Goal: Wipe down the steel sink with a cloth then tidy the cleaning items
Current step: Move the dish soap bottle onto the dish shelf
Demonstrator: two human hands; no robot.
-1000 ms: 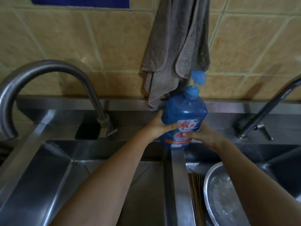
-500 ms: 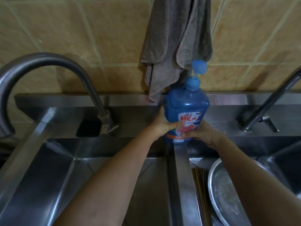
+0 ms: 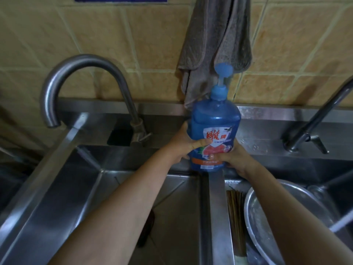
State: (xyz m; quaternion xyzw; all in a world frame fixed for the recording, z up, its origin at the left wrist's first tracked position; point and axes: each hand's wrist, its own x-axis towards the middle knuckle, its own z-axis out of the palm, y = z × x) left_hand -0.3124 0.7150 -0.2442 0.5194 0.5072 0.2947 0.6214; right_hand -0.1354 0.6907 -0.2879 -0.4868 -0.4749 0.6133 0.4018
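Note:
A blue pump bottle of dish soap (image 3: 215, 121) stands upright at the back of the divider between the two steel basins (image 3: 216, 207). My left hand (image 3: 181, 148) grips its left side, thumb across the label. My right hand (image 3: 234, 159) holds its lower right side, fingers curled on the label. A grey cloth (image 3: 214, 44) hangs on the tiled wall just behind the bottle's pump. The left basin (image 3: 118, 197) lies under my left forearm.
A curved steel tap (image 3: 82, 69) rises at the back left, another tap (image 3: 313, 127) at the back right. The right basin holds a metal bowl (image 3: 267, 217) and a bundle of chopsticks (image 3: 236, 222). A dark object (image 3: 148, 229) lies under my left forearm.
Both hands keep hold of the bottle at the back of the divider. The view has shifted slightly; the bottle's place on the sink looks unchanged.

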